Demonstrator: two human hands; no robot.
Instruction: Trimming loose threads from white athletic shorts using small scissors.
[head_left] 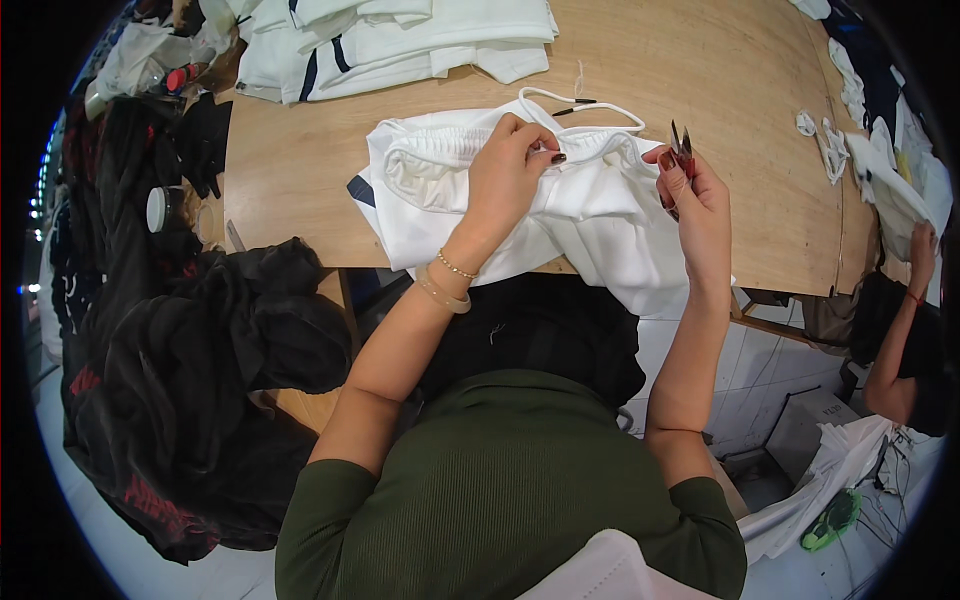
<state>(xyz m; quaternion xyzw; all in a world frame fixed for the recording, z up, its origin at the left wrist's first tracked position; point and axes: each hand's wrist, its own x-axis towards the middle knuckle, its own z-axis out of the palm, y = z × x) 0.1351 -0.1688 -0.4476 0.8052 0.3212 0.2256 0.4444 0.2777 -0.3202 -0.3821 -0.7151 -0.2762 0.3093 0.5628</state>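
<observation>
White garment [620, 235], waistband [440, 142] on far side, running left-right

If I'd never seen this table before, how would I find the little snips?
Start at the big wooden table and find the white garment at its near edge. By the garment's right side, the person's right hand holds the snips, tips pointing away from the person. Their dark, pointed blades stand out from the soft white cloth beside them.

White garment [612, 235], matt cloth, softly creased; snips [684, 156] with dark metal blades. Bench [700, 60], smooth, pale grained wood, faint sheen. Black garments [190, 390] at left, rumpled matt cloth.
</observation>
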